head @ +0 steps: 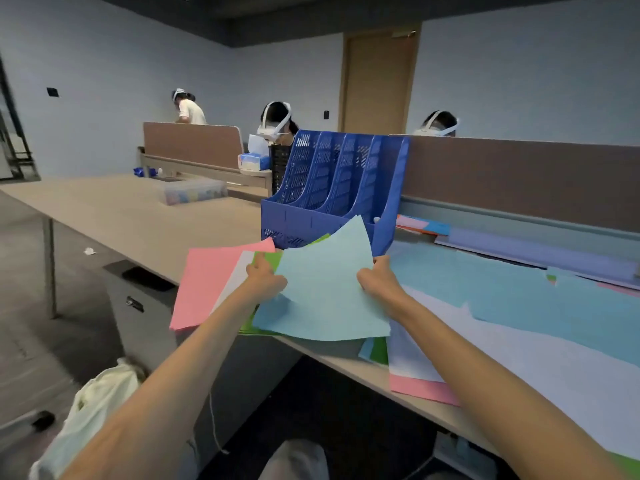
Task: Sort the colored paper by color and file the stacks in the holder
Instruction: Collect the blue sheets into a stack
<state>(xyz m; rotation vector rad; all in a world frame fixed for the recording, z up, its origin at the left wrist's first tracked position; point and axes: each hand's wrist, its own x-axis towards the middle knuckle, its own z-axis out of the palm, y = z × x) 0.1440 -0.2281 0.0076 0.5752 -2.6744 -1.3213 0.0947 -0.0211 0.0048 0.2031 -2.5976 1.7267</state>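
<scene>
- The sorting step is judged to be in hand: a light blue sheet is being drawn off a mixed bundle, in which pink, white and green are seen fanned out.
- The bundle is gripped by the left hand, its fingers curled round the fanned edges; the blue sheet's right edge is pinched by the right hand.
- Both are held over the near edge of the table, just in front of the blue holder.
- The next move is judged to call for the blue sheet to be pulled clear of the bundle and laid with its own colour; loose blue sheets are spread on the table to the right, beside pale sheets and over a pink sheet.
- No squared stack is yet seen, so the filing is taken to be some way off.
- The holder is stood upright against the partition; its four slots are seen from the front and no paper is visible in any of them.
- More coloured paper is left flat on the table just right of the holder, outside it.
- A clear lidded box is set further back on the table; pastel contents are glimpsed, but what they are cannot be told.
</scene>
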